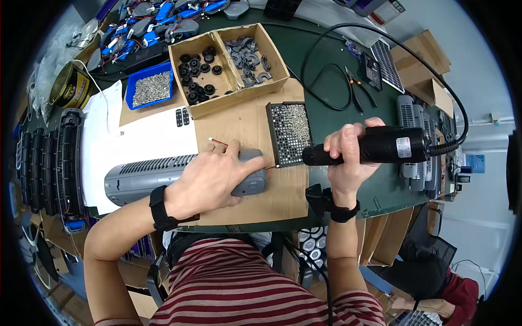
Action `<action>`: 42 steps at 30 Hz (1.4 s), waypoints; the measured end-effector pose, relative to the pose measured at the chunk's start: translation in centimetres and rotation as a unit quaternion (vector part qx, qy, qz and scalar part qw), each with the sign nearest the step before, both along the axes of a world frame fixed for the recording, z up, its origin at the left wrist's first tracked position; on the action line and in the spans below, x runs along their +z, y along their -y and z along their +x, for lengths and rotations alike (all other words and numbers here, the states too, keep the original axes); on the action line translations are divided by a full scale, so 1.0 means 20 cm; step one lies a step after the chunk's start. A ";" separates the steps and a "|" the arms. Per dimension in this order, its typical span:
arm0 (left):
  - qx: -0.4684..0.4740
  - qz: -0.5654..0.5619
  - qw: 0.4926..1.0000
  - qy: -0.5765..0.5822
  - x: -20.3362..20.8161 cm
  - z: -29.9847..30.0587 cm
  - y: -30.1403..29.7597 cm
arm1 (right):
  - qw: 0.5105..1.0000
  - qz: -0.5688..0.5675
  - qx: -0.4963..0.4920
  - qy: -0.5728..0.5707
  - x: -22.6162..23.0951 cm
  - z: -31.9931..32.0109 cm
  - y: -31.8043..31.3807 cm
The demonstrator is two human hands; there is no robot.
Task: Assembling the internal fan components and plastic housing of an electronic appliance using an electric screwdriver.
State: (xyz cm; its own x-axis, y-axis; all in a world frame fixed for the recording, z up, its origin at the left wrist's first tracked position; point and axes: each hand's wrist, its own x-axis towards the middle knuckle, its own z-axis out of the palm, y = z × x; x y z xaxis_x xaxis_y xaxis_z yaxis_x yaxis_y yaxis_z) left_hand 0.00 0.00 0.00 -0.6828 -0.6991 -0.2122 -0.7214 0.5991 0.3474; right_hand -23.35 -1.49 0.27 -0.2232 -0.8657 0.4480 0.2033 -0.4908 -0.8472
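My left hand (213, 176) lies over the right end of a long grey slotted plastic housing (149, 173), gripping it with the fingers over its far side and the thumb stretched to the right. Beyond the fingers a short wire with a white plug (217, 142) sticks out. My right hand (350, 151) is closed around a black corded electric screwdriver (394, 145), held level with its narrow end to the left. That end is beside the right edge of a black perforated screw tray (284, 146), where loose small screws (296, 122) lie heaped at the far side.
A cardboard box (239, 96) holds black round parts and grey curved parts. Left of it stands a blue tray of screws (152, 88). The screwdriver's cable (462, 103) loops over pliers (356, 89). Black slotted parts (51, 168) line the left; grey housings (413, 117) stand right. Another person (454, 296) is lower right.
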 end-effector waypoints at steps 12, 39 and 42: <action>0.000 -0.031 0.999 -0.014 -0.02 0.00 -0.01 | 0.997 0.023 -0.027 -0.070 -0.03 0.06 0.04; -0.030 0.087 0.990 -0.106 -0.04 0.05 0.07 | 0.987 -0.089 0.131 0.024 0.35 0.30 -0.16; -0.018 0.072 0.991 -0.107 -0.04 0.04 0.06 | 0.990 -0.070 0.121 -0.004 0.32 0.36 -0.15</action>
